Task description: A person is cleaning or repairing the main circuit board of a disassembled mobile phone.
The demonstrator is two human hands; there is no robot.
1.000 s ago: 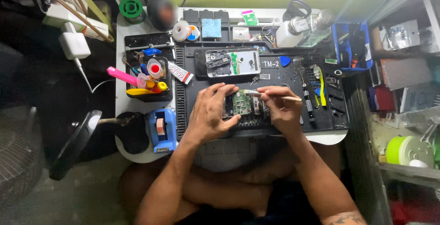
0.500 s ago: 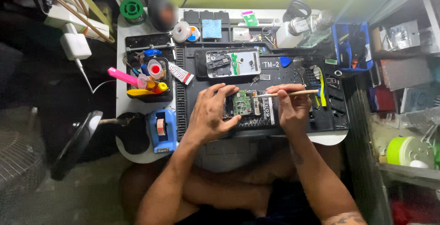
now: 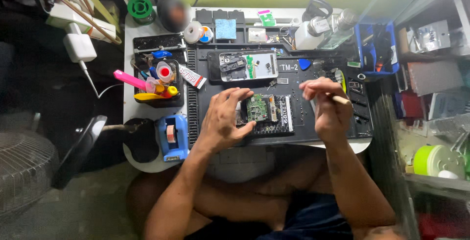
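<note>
A green circuit board (image 3: 256, 108) lies on a dark grilled holder (image 3: 276, 117) on the black work mat (image 3: 205, 93). My left hand (image 3: 224, 117) rests at the board's left edge, its fingers spread and touching the holder. To the right of the board, my right hand (image 3: 325, 104) is closed around a thin wooden-handled tool (image 3: 339, 100), lifted off the board. An opened phone body (image 3: 248, 66) lies on the mat just beyond the board.
A tube of glue (image 3: 191, 76), a tray with pink and yellow tools (image 3: 149, 86) and a blue tape dispenser (image 3: 171, 136) sit at the left. Bottles (image 3: 318, 27) and a blue bin (image 3: 376, 48) stand at the back right. Shelves crowd the right side.
My right hand has drawn the tool away from the board, moving right. My left hand has stayed at the board's left edge and opened its fingers wider.
</note>
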